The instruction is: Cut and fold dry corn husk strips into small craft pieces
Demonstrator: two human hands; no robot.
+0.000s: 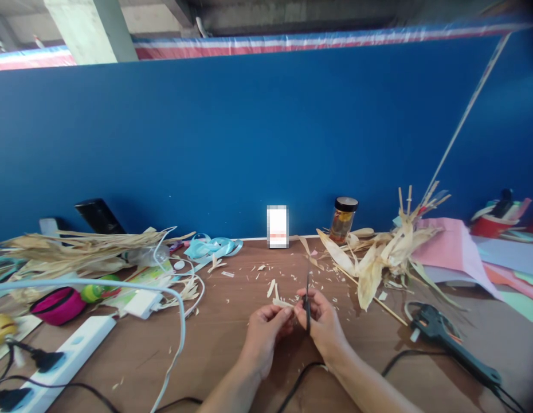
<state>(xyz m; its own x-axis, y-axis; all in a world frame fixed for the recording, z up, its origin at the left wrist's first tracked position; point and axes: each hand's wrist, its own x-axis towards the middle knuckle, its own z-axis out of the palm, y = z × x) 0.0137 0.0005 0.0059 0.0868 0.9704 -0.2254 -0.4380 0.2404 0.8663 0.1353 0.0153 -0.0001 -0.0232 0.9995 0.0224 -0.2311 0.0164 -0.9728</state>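
Observation:
My left hand (266,332) is closed, pinching a small pale strip of dried husk (283,303) between thumb and fingers. Close beside it, my right hand (324,327) is wrapped round dark-handled scissors (308,314), whose blades point away from me. The fingertips of both hands nearly meet at the strip; whether the right fingers also touch it, I cannot tell. Another cut husk piece (271,288) lies just beyond my left hand, among many small scraps on the brown table (232,350).
A glue gun (451,344) lies at right, below a husk bundle (378,269) and coloured paper (451,246). A lidded jar (344,221) stands at the back. Left are blue ribbon (212,248), husks (77,249), a white cable (183,327) and a power strip (77,350).

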